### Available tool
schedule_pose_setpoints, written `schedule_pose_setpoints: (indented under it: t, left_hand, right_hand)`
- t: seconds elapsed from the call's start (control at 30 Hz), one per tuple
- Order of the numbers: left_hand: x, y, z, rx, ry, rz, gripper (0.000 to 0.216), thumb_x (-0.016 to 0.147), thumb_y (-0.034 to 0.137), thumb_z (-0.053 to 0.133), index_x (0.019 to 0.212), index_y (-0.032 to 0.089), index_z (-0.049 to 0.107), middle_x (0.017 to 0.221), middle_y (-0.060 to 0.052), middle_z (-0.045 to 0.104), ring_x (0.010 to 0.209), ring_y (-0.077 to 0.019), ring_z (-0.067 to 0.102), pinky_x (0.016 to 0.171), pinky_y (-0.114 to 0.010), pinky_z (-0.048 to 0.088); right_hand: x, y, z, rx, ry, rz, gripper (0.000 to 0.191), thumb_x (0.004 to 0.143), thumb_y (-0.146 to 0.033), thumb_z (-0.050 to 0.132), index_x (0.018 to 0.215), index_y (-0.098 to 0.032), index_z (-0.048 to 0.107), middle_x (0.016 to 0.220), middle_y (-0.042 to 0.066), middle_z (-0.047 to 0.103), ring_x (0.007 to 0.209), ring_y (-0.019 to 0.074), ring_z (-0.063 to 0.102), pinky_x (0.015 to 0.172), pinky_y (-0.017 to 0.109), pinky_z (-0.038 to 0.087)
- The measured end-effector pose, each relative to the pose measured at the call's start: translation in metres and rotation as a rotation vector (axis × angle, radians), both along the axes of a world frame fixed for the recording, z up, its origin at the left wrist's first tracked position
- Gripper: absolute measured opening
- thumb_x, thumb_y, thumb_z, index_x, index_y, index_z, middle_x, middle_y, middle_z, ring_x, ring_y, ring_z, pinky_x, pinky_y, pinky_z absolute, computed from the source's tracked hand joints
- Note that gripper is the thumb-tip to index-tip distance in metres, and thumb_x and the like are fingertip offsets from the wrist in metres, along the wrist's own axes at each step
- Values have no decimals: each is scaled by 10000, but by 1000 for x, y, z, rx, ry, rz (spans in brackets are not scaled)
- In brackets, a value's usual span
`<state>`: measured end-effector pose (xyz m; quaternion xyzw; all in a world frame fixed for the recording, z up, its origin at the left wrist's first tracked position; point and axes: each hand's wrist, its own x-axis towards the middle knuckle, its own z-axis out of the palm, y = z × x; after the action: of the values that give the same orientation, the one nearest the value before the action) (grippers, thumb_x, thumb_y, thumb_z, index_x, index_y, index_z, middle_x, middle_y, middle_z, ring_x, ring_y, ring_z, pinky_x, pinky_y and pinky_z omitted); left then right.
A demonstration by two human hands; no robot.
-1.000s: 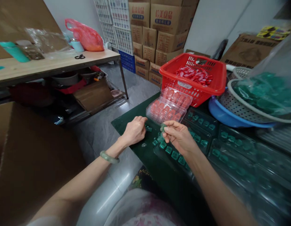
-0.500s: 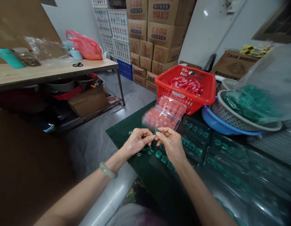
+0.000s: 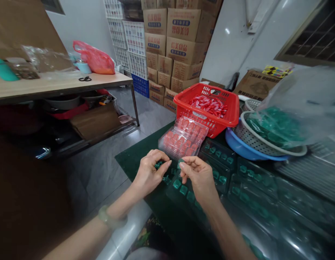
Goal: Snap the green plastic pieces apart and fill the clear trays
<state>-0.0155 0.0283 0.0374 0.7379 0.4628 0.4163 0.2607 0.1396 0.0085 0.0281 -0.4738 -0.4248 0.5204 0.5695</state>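
Observation:
My right hand (image 3: pixel 197 173) pinches a small green piece (image 3: pixel 180 163) between thumb and forefinger, above the dark green table. To its left, my left hand (image 3: pixel 149 171) is curled, thumb and forefinger tips close together; whatever they hold is too small to make out. Through the curl of its fingers green scraps (image 3: pixel 158 165) show, perhaps lying on the table. Beneath the right hand is a clear plastic tray with a row of green pieces (image 3: pixel 183 189). Beyond both hands stands a clear pack of red pieces (image 3: pixel 179 141), its lid raised.
A red basket (image 3: pixel 210 124) of red-wrapped pieces stands behind the pack. At right, a grey colander (image 3: pixel 265 135) with bagged green pieces sits in a blue basin (image 3: pixel 238 144). More clear trays (image 3: pixel 254 191) cover the right side. A wooden table (image 3: pixel 108 80) is at left.
My hands were together at the fingertips and are now apart, the left moved left. The green piece stays in my right hand. The view has shifted slightly.

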Motion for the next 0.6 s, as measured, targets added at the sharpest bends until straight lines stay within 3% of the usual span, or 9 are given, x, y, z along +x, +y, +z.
schedule_pose_setpoints:
  t: [0.17, 0.43, 0.6]
  left_hand:
    - [7, -9, 17, -404, -337, -191, 169, 781, 270, 565, 697, 142, 636, 655, -19, 594, 615, -117, 503, 571, -223, 383]
    - [21, -8, 3, -663, -571, -237, 181, 697, 305, 661, 668, 131, 619, 552, 14, 519, 455, -54, 381, 414, -173, 261]
    - [25, -4, -4, -686, -579, -275, 214, 699, 307, 657, 626, 121, 581, 521, 31, 463, 438, -42, 337, 410, -176, 222]
  right_hand:
    - [0, -6, 0, 105, -157, 18, 150, 654, -194, 675, 776, -181, 588, 567, -49, 546, 458, 71, 483, 415, 188, 394]
    - [4, -9, -11, 145, -106, 63, 174, 661, -206, 665, 762, -193, 524, 665, -26, 572, 576, 108, 557, 420, 191, 418]
    - [15, -17, -4, 58, -54, 157, 213, 650, -191, 674, 827, -183, 556, 592, -46, 572, 499, 92, 540, 472, 220, 465]
